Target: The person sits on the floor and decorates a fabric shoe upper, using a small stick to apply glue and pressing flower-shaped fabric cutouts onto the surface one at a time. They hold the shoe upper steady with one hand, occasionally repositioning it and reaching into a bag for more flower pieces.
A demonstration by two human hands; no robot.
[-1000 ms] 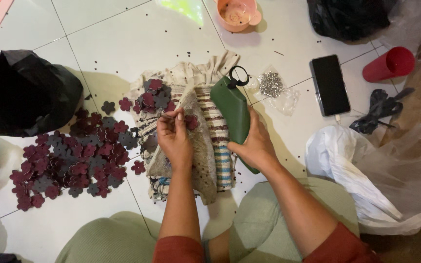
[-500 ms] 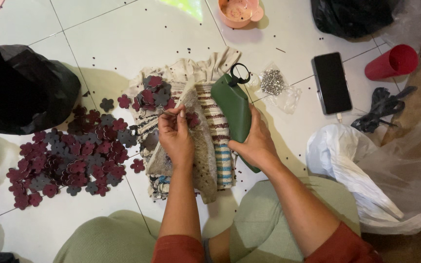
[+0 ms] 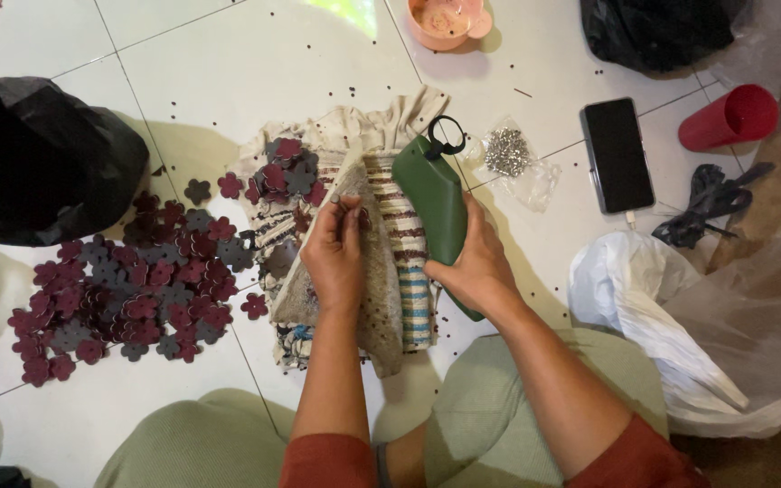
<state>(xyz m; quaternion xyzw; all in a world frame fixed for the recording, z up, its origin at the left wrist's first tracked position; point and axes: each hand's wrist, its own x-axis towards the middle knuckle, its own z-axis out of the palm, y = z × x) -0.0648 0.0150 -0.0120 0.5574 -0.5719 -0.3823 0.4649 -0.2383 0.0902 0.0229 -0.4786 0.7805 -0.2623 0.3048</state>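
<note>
Seated on a white tiled floor (image 3: 228,81), knees in pale green trousers at the bottom edge, sleeves rust red. Left hand (image 3: 334,258) resting on a folded striped woven cloth (image 3: 390,262), fingers (image 3: 347,210) pinched narrow near a small dark piece, too small to make out. Right hand (image 3: 476,271) wrapped around a dark green punch tool (image 3: 436,203) with a black loop at its top, fingers closed on its lower body, the tool tilted and lying against the cloth's right edge. Maroon and grey flower-shaped cutouts (image 3: 128,289) heaped on the floor left of the cloth, a few more on the cloth's upper left corner. Small clear bag of silver metal bits (image 3: 508,154) just right of the tool's top. Black phone (image 3: 618,155) face up farther right, a red cup (image 3: 729,117) on its side beyond it. Black plastic bag (image 3: 38,163) at far left, white plastic bag (image 3: 653,316) at lower right, orange bowl (image 3: 449,18) at the top edge.
</note>
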